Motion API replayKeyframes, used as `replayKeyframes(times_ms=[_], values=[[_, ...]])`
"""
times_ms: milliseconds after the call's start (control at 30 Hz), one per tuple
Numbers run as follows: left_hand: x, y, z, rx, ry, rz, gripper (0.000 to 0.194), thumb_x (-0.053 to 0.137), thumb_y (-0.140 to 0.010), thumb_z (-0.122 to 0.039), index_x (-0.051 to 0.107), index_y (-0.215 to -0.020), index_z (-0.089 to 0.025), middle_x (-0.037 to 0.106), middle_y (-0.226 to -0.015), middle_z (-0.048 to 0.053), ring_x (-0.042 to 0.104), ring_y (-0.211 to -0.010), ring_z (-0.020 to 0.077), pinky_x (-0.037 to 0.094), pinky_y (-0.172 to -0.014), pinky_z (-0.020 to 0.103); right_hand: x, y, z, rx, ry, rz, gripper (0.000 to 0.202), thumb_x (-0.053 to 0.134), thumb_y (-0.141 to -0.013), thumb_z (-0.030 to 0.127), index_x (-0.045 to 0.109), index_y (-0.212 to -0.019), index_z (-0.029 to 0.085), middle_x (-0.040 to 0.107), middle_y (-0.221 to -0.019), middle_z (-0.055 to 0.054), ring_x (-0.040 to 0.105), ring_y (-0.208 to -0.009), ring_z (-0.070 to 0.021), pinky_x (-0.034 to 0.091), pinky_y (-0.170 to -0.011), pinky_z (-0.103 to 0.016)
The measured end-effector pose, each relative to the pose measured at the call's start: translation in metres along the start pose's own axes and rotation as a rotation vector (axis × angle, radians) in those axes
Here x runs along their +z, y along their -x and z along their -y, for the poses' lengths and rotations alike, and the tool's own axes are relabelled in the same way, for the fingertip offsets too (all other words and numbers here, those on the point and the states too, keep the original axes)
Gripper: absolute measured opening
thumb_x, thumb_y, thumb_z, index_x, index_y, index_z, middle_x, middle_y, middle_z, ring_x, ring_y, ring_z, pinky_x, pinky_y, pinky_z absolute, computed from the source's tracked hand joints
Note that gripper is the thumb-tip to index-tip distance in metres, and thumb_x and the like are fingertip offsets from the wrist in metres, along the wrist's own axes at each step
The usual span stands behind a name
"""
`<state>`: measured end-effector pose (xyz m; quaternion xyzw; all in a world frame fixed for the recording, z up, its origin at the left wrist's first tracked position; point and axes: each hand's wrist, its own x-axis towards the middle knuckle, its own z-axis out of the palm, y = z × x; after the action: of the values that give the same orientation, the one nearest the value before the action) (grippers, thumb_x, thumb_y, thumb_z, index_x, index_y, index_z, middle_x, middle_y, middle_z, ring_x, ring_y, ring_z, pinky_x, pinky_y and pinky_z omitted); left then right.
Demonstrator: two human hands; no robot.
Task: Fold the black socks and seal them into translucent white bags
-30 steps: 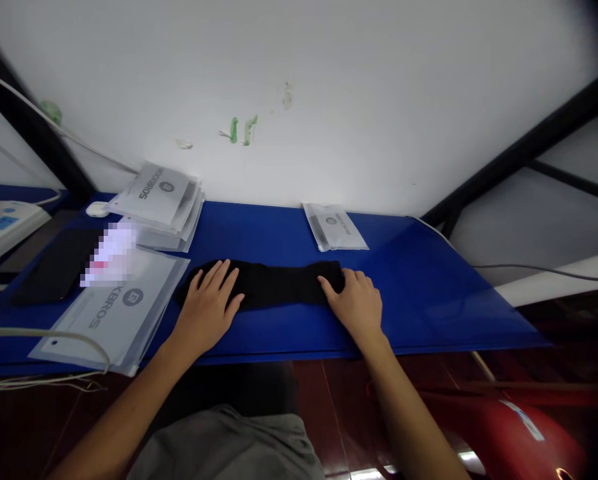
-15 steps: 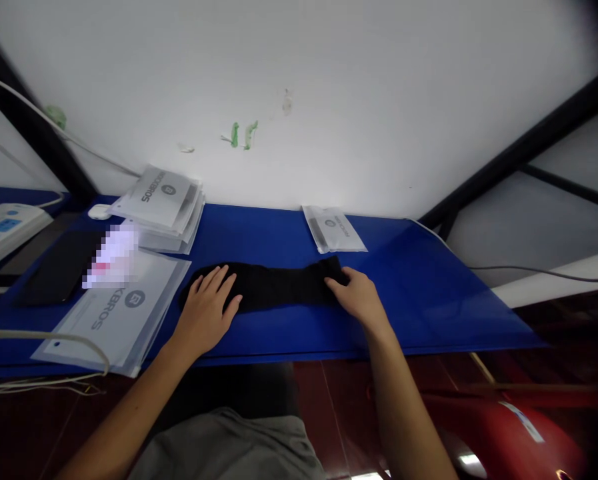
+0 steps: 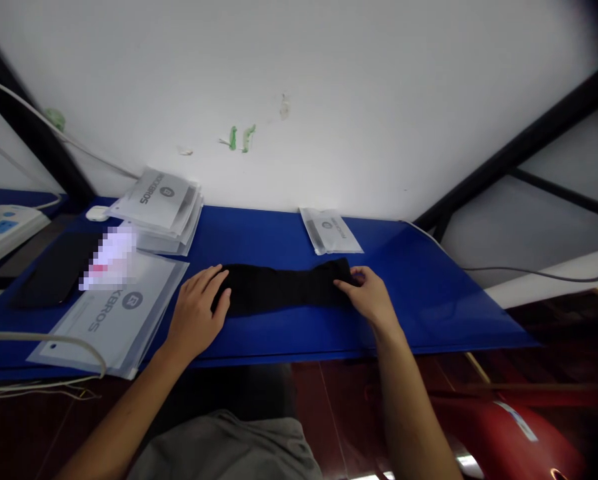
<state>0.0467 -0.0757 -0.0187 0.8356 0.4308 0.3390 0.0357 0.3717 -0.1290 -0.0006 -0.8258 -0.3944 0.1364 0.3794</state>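
A long, dark piece of black fabric lies flattened across the blue table, slightly narrower in its middle. My left hand is curled around its left end, fingers over the far edge and thumb on the near side. At the opposite end, my right hand pinches the corner between thumb and fingers. Part of each fabric end is hidden by the hands. Behind the fabric rests a frosted plastic bag with a printed logo. More printed bags lie just left of my left hand.
A stack of similar bags stands at the back left, beside a small white case. Further left are a black phone-like device, a power strip and loose cables. The blue table meets a white wall.
My left hand has shifted slightly left and its spread fingers have drawn together around the fabric's end. My right hand has moved slightly right with the other end.
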Motion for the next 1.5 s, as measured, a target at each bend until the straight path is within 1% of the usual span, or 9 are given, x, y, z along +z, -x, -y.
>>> replayKeyframes(times_ms=[167, 233, 300, 433, 633, 800, 1033, 1267, 1500], values=[[-0.002, 0.0, 0.0, -0.013, 0.03, -0.061, 0.033, 0.042, -0.093, -0.024, 0.054, -0.123, -0.017, 0.06, -0.125, 0.01, 0.053, -0.119, 0.0226, 0.041, -0.105, 0.043, -0.01, 0.019, 0.038, -0.139, 0.124, -0.215, 0.029, 0.068, -0.066, 0.032, 0.057, -0.09, 0.02, 0.068, -0.09, -0.009, 0.064, -0.088, -0.0264, 0.049, -0.077, -0.039], [-0.002, 0.0, 0.001, -0.013, 0.033, -0.062, 0.032, 0.043, -0.093, -0.024, 0.054, -0.122, -0.016, 0.06, -0.124, 0.011, 0.053, -0.118, 0.0229, 0.041, -0.104, 0.043, -0.007, 0.036, 0.058, -0.289, 0.12, -0.169, 0.031, 0.068, -0.07, 0.035, 0.058, -0.096, 0.02, 0.07, -0.093, -0.009, 0.065, -0.089, -0.027, 0.05, -0.078, -0.04], [-0.001, 0.0, 0.002, -0.009, 0.038, -0.079, 0.032, 0.044, -0.093, -0.023, 0.054, -0.122, -0.016, 0.061, -0.123, 0.011, 0.054, -0.117, 0.0232, 0.042, -0.103, 0.043, 0.0, 0.053, 0.072, -0.453, 0.086, 0.005, 0.032, 0.065, -0.076, 0.043, 0.06, -0.1, 0.021, 0.071, -0.094, -0.008, 0.067, -0.087, -0.0255, 0.052, -0.078, -0.039], [0.0, 0.0, 0.004, 0.001, 0.059, -0.127, 0.031, 0.046, -0.092, -0.023, 0.056, -0.12, -0.015, 0.063, -0.119, 0.011, 0.056, -0.113, 0.0236, 0.044, -0.101, 0.043, 0.014, 0.066, 0.071, -0.629, 0.146, 0.098, 0.036, 0.048, -0.091, 0.044, 0.06, -0.116, 0.021, 0.067, -0.118, -0.01, 0.061, -0.111, -0.0268, 0.049, -0.094, -0.045], [0.002, 0.0, 0.006, -0.003, 0.085, -0.125, 0.03, 0.047, -0.091, -0.022, 0.056, -0.119, -0.015, 0.063, -0.118, 0.012, 0.057, -0.112, 0.024, 0.045, -0.1, 0.044, 0.021, 0.058, 0.041, -0.512, 0.225, 0.058, 0.048, 0.043, -0.092, 0.047, 0.059, -0.123, 0.015, 0.058, -0.132, -0.015, 0.053, -0.123, -0.0292, 0.042, -0.103, -0.05], [0.003, 0.0, 0.007, -0.01, 0.101, -0.125, 0.029, 0.047, -0.091, -0.022, 0.057, -0.118, -0.017, 0.063, -0.117, 0.011, 0.057, -0.111, 0.0238, 0.046, -0.099, 0.044, 0.023, 0.061, 0.037, -0.536, 0.187, 0.146, 0.043, 0.042, -0.093, 0.046, 0.061, -0.121, 0.019, 0.058, -0.133, -0.012, 0.052, -0.124, -0.0267, 0.042, -0.104, -0.048], [0.002, 0.001, 0.007, -0.019, 0.1, -0.125, 0.029, 0.046, -0.091, -0.022, 0.056, -0.118, -0.018, 0.063, -0.118, 0.01, 0.057, -0.112, 0.0235, 0.046, -0.1, 0.044, 0.03, 0.055, 0.032, -0.343, 0.271, 0.006, 0.057, 0.048, -0.087, 0.056, 0.058, -0.122, 0.013, 0.062, -0.123, -0.018, 0.058, -0.113, -0.0339, 0.048, -0.091, -0.052], [0.003, 0.001, 0.007, 0.002, 0.097, -0.117, 0.029, 0.046, -0.091, -0.021, 0.056, -0.119, -0.018, 0.063, -0.118, 0.01, 0.057, -0.112, 0.0231, 0.046, -0.1, 0.044, 0.036, 0.074, 0.046, -0.598, 0.385, -0.114, 0.055, 0.055, -0.081, 0.06, 0.062, -0.112, 0.015, 0.064, -0.113, -0.016, 0.059, -0.105, -0.0324, 0.047, -0.087, -0.048], [0.005, 0.003, 0.004, 0.079, 0.061, -0.021, 0.033, 0.047, -0.092, -0.025, 0.057, -0.121, -0.016, 0.062, -0.122, 0.011, 0.055, -0.115, 0.0246, 0.044, -0.1, 0.045, 0.047, 0.078, 0.047, -0.633, 0.493, -0.127, 0.023, 0.053, -0.084, 0.024, 0.062, -0.103, 0.015, 0.068, -0.093, -0.011, 0.059, -0.089, -0.0265, 0.045, -0.079, -0.04]])
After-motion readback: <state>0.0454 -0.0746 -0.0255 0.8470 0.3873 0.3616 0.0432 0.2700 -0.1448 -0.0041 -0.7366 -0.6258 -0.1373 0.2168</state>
